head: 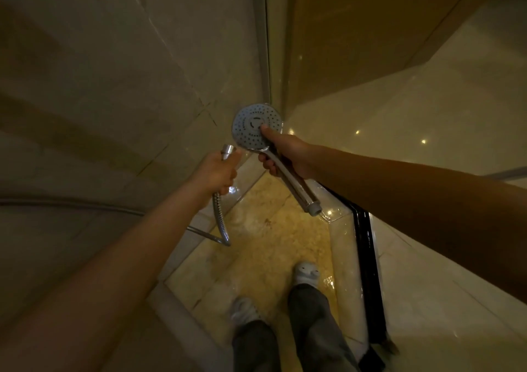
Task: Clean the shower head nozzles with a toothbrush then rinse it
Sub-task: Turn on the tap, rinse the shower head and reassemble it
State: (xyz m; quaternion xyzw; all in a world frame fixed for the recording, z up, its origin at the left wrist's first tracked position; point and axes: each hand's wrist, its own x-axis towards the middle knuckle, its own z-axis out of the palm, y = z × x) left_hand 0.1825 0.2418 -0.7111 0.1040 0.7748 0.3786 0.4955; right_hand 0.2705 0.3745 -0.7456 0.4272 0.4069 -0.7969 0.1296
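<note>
Chrome hose (219,217) hung from the left hand (216,172), whose fingers were curled round it just below the connector nut (228,151). To its right, held apart from the hose, the shower head (248,132) faced up. The right hand (288,155) gripped its handle, thumb pressed on the nozzle face. Both arms reached forward. With no toothbrush in view, scrubbing seemed yet to begin, and fetching the brush would call for freeing the left hand.

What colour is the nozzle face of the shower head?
The shower head face is pale grey with rings of dark nozzle dots, seen in the head view.
</note>
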